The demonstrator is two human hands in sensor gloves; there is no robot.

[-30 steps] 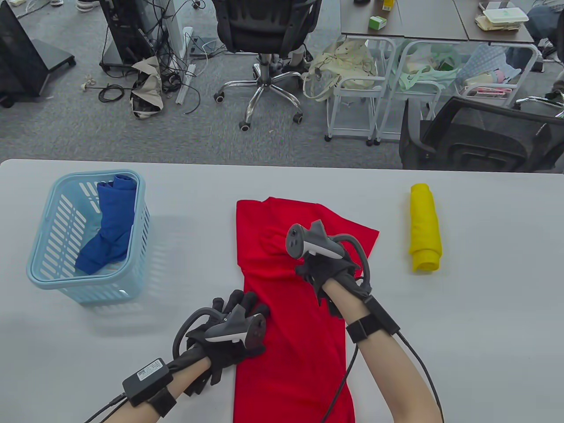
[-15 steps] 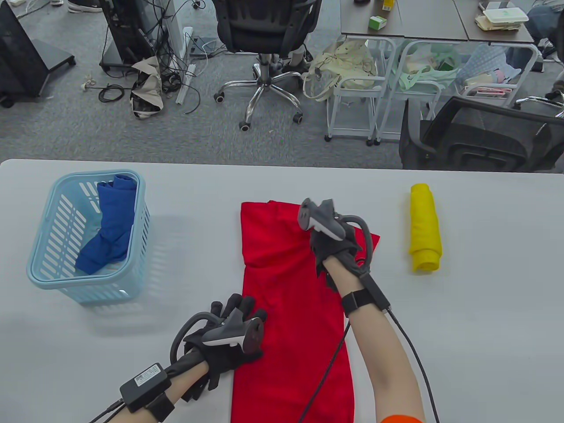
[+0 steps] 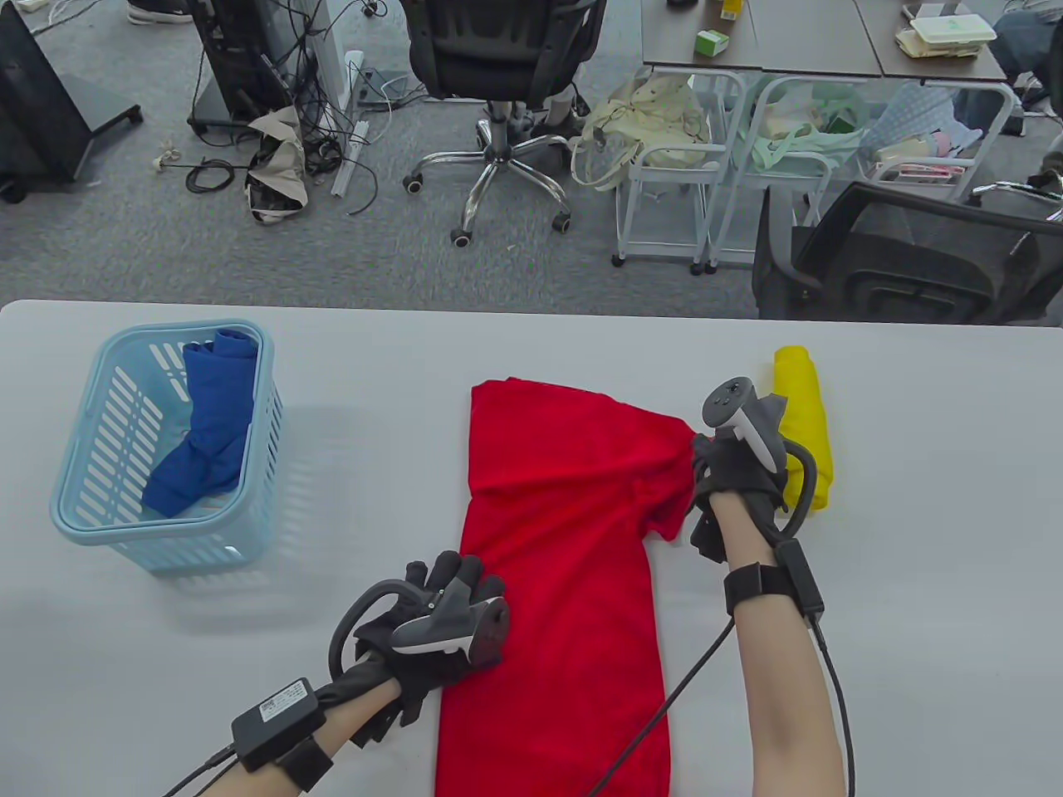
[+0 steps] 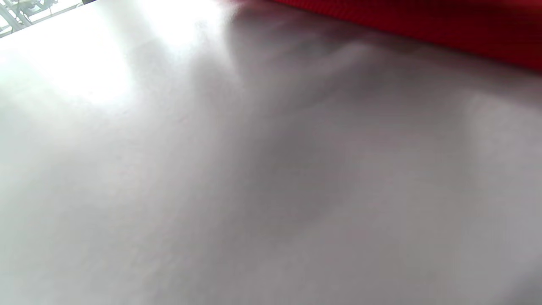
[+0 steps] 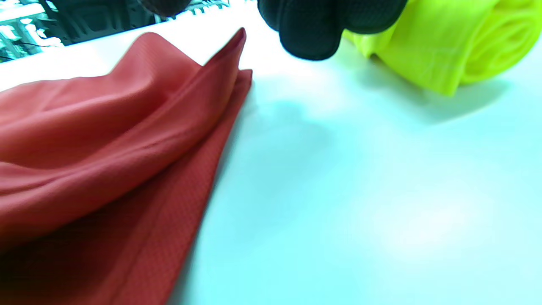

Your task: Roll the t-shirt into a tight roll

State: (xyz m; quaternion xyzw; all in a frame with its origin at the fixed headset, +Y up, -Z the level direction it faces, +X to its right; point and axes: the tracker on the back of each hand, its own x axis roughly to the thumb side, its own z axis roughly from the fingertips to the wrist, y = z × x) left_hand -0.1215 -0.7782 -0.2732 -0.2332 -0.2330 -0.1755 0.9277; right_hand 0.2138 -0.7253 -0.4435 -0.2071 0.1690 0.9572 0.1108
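The red t-shirt [image 3: 565,531] lies flat on the grey table [image 3: 913,598], folded into a long strip that runs off the near edge. Its right sleeve sticks out to the right. My right hand [image 3: 707,462] pinches that sleeve's tip and holds it taut; creases fan out from the grip. In the right wrist view the red cloth [image 5: 106,140] rises to a lifted point beside my curled gloved fingers [image 5: 313,29]. My left hand [image 3: 453,583] lies with straight, spread fingers on the shirt's left edge. The left wrist view shows only bare table and a strip of red cloth [image 4: 423,21].
A rolled yellow shirt [image 3: 801,407] lies just right of my right hand, close behind it [image 5: 457,46]. A light blue basket [image 3: 75,515] at the left holds a blue garment [image 3: 212,415]. Chairs and carts stand beyond the table's far edge.
My right hand has moved from the shirt's chest out to the right sleeve's tip. The shirt's top has shifted a little to the right. The left hand has stayed on the left edge.
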